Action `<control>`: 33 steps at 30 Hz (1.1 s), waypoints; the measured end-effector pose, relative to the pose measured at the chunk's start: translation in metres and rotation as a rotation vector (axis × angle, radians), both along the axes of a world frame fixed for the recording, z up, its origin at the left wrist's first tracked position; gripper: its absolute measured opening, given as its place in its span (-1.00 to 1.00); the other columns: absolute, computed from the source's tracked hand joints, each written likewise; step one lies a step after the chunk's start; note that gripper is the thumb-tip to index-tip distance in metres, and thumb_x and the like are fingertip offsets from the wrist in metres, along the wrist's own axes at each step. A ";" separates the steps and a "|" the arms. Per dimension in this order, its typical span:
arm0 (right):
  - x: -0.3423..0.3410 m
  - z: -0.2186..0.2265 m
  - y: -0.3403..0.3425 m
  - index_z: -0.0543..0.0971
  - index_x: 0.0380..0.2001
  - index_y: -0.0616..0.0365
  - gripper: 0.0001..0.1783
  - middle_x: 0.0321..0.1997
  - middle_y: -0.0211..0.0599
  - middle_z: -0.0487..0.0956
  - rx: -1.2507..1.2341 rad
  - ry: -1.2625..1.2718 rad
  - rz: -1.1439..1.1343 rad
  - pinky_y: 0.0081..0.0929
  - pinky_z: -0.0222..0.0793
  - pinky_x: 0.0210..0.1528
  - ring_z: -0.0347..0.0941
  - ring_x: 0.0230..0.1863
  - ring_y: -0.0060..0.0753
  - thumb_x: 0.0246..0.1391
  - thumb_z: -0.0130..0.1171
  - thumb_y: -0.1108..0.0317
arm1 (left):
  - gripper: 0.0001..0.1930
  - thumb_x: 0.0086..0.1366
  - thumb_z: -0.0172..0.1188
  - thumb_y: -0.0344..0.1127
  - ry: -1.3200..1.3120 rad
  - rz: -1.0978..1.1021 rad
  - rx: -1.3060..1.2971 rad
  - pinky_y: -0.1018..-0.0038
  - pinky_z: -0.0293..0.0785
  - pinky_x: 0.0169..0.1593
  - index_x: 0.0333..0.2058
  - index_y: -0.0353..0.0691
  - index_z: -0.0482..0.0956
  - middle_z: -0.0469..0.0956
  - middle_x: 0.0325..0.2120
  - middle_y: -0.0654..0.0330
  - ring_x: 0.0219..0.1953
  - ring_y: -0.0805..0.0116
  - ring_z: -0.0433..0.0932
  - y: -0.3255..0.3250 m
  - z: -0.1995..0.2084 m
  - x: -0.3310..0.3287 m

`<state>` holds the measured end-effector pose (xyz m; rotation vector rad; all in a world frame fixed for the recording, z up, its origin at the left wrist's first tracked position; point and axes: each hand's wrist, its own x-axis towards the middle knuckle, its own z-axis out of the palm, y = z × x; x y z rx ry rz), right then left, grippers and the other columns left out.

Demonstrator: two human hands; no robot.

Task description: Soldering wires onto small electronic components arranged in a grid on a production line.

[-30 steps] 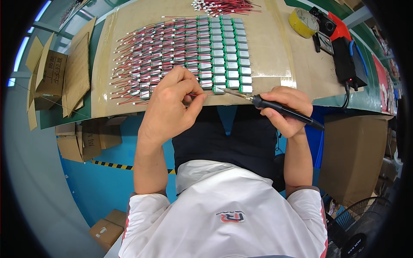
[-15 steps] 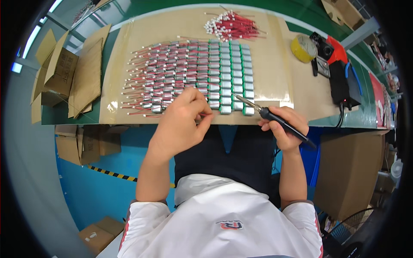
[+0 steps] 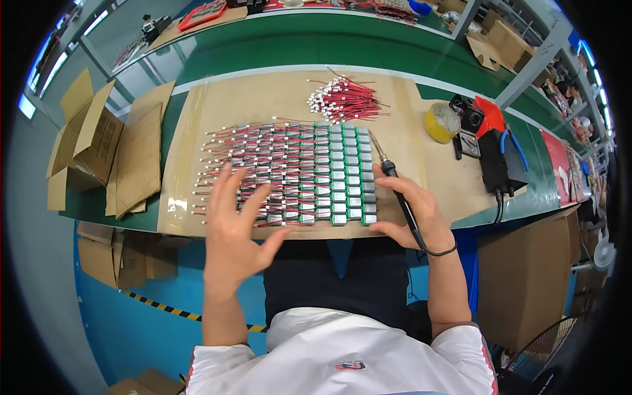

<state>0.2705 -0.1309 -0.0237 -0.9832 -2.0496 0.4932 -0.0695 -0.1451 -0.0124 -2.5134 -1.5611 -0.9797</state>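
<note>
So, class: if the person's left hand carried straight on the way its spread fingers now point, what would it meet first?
Probably the grid of small wired battery cells on the cardboard sheet. The left hand is open, with its fingers aimed up and forward over the grid's near left part. How high it hovers above them is unclear.

Far bench centre: loose bundle of red wires (image 3: pixel 343 99) with white ends.
Right of mat: yellow tape roll (image 3: pixel 440 122); black and red station (image 3: pixel 488 146) just beyond it.
Left edge: open cardboard box (image 3: pixel 84 141), flattened cardboard sheets (image 3: pixel 138 160) beside it.
</note>
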 end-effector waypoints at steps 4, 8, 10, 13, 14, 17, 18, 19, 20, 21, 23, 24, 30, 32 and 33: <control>-0.005 0.004 0.007 0.47 0.30 0.13 -0.09 0.36 0.03 0.58 -0.093 -0.069 0.027 -0.05 0.34 0.51 0.47 0.40 0.22 -0.18 0.67 0.42 | -0.06 0.02 0.65 0.00 0.098 0.070 -0.145 -0.15 0.19 0.47 0.38 -0.13 0.50 0.19 0.47 -0.29 0.49 -0.41 0.18 0.010 -0.024 -0.040; -0.006 0.001 0.008 0.48 0.29 0.13 -0.08 0.38 0.06 0.56 -0.206 -0.059 0.023 -0.06 0.32 0.52 0.42 0.43 0.27 -0.19 0.68 0.40 | -0.09 0.15 0.57 0.09 0.045 0.024 -0.232 -0.23 0.08 0.50 0.42 -0.10 0.43 0.15 0.47 -0.37 0.50 -0.46 0.12 0.015 -0.033 -0.046; -0.009 0.004 0.007 0.49 0.26 0.14 -0.11 0.36 0.07 0.58 -0.232 -0.100 0.008 0.01 0.23 0.57 0.42 0.43 0.28 -0.18 0.69 0.34 | -0.08 0.18 0.54 0.13 0.069 0.010 -0.227 -0.25 0.07 0.50 0.43 -0.11 0.41 0.14 0.47 -0.38 0.51 -0.46 0.12 0.018 -0.034 -0.047; -0.012 0.000 0.006 0.50 0.24 0.14 -0.13 0.35 0.10 0.58 -0.254 -0.139 -0.021 0.05 0.17 0.60 0.43 0.43 0.27 -0.18 0.70 0.30 | -0.08 0.17 0.53 0.17 0.078 0.008 -0.239 -0.26 0.06 0.50 0.42 -0.11 0.42 0.13 0.46 -0.44 0.51 -0.49 0.11 0.021 -0.035 -0.048; -0.014 0.000 0.008 0.51 0.22 0.15 -0.14 0.37 0.13 0.56 -0.241 -0.108 -0.023 0.02 0.18 0.59 0.44 0.43 0.25 -0.18 0.71 0.30 | -0.08 0.17 0.52 0.16 0.063 0.003 -0.248 -0.28 0.05 0.50 0.42 -0.14 0.42 0.12 0.47 -0.43 0.51 -0.49 0.11 0.022 -0.036 -0.048; -0.018 -0.001 0.012 0.51 0.22 0.15 -0.15 0.39 0.16 0.54 -0.242 -0.098 -0.028 -0.03 0.27 0.54 0.45 0.44 0.22 -0.17 0.71 0.32 | -0.08 0.17 0.51 0.18 0.032 -0.023 -0.273 -0.30 0.08 0.48 0.41 -0.16 0.43 0.11 0.47 -0.47 0.51 -0.51 0.10 0.026 -0.036 -0.050; -0.018 -0.001 0.012 0.51 0.22 0.15 -0.15 0.39 0.16 0.54 -0.248 -0.106 -0.034 -0.03 0.27 0.54 0.45 0.44 0.22 -0.17 0.71 0.32 | -0.09 0.19 0.51 0.19 0.028 -0.033 -0.286 -0.29 0.09 0.48 0.41 -0.14 0.44 0.11 0.46 -0.48 0.52 -0.52 0.08 0.027 -0.035 -0.050; -0.019 -0.003 0.013 0.51 0.22 0.16 -0.15 0.40 0.17 0.53 -0.238 -0.108 -0.040 -0.06 0.32 0.50 0.45 0.44 0.21 -0.16 0.71 0.32 | -0.05 0.16 0.51 0.20 0.024 -0.041 -0.265 -0.31 0.10 0.47 0.41 -0.20 0.43 0.11 0.47 -0.48 0.51 -0.52 0.12 0.029 -0.039 -0.052; -0.021 -0.004 0.013 0.51 0.22 0.17 -0.16 0.41 0.19 0.52 -0.227 -0.110 -0.046 -0.08 0.37 0.47 0.45 0.44 0.19 -0.15 0.70 0.32 | -0.05 0.16 0.51 0.20 0.020 -0.046 -0.269 -0.31 0.10 0.47 0.41 -0.20 0.43 0.11 0.47 -0.48 0.51 -0.52 0.12 0.031 -0.041 -0.053; -0.022 -0.005 0.015 0.51 0.22 0.17 -0.16 0.41 0.19 0.52 -0.231 -0.114 -0.050 -0.08 0.37 0.47 0.45 0.44 0.19 -0.15 0.70 0.32 | -0.06 0.17 0.51 0.20 0.013 -0.039 -0.261 -0.30 0.10 0.48 0.41 -0.19 0.43 0.11 0.47 -0.47 0.51 -0.52 0.12 0.033 -0.042 -0.052; -0.024 -0.006 0.019 0.48 0.24 0.24 -0.10 0.41 0.28 0.50 -0.190 -0.152 -0.062 -0.15 0.43 0.40 0.50 0.42 0.16 -0.16 0.73 0.27 | -0.06 0.17 0.50 0.21 0.002 -0.036 -0.259 -0.30 0.10 0.48 0.41 -0.18 0.43 0.11 0.47 -0.47 0.51 -0.52 0.11 0.036 -0.043 -0.052; -0.025 -0.007 0.020 0.48 0.24 0.24 -0.10 0.41 0.28 0.50 -0.195 -0.156 -0.064 -0.15 0.43 0.40 0.50 0.42 0.16 -0.16 0.73 0.27 | -0.06 0.18 0.50 0.21 0.001 -0.026 -0.262 -0.29 0.10 0.48 0.42 -0.17 0.43 0.11 0.47 -0.46 0.51 -0.51 0.11 0.037 -0.042 -0.052; -0.026 -0.003 0.013 0.51 0.25 0.15 -0.15 0.41 0.19 0.52 -0.186 -0.145 -0.094 -0.13 0.44 0.40 0.48 0.42 0.20 -0.13 0.70 0.32 | -0.09 0.19 0.48 0.23 0.000 -0.017 -0.255 -0.26 0.14 0.48 0.40 -0.13 0.45 0.14 0.46 -0.45 0.51 -0.48 0.13 0.035 -0.034 -0.048; -0.026 -0.005 0.017 0.52 0.25 0.15 -0.16 0.41 0.19 0.52 -0.146 -0.143 -0.073 -0.13 0.43 0.41 0.47 0.42 0.22 -0.12 0.69 0.30 | -0.08 0.18 0.49 0.24 0.007 -0.011 -0.239 -0.25 0.13 0.48 0.41 -0.11 0.44 0.15 0.46 -0.43 0.52 -0.46 0.13 0.036 -0.038 -0.049; -0.026 -0.004 0.018 0.52 0.25 0.15 -0.17 0.40 0.19 0.53 -0.139 -0.151 -0.073 -0.12 0.43 0.41 0.47 0.42 0.22 -0.10 0.69 0.28 | -0.07 0.18 0.49 0.23 0.011 -0.007 -0.243 -0.25 0.11 0.49 0.42 -0.10 0.43 0.14 0.47 -0.42 0.52 -0.44 0.12 0.037 -0.039 -0.049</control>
